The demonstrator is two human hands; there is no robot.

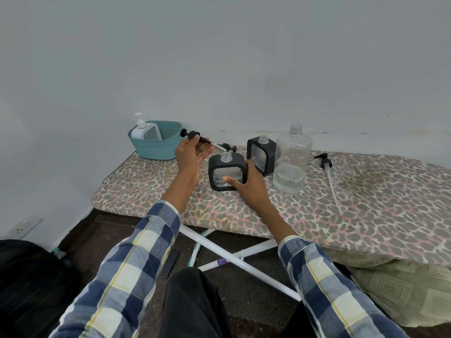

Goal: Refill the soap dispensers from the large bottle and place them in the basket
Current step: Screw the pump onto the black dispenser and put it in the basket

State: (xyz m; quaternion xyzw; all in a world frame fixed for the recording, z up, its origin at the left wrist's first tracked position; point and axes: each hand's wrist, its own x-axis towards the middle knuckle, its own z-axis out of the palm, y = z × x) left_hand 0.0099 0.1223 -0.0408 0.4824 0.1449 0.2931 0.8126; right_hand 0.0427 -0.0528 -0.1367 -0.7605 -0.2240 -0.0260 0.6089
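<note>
Left hand (192, 152) grips a pump (195, 137) just above-left of the open dispenser (227, 175), which the right hand (246, 184) grips steady, likely for recapping; basket (156, 147) sits beyond.

The left hand (192, 152) is raised with fingers pinching, palm turned right; the right hand (246, 185) reaches forward, thumb and fingers gripping.

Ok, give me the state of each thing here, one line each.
Near dispenser: uncapped, upright, right hand grips it.
Far dispenser: uncapped, upright.
Large bottle: open, partly full.
Black pump: held by left hand.
Basket: holds a white dispenser.
</note>
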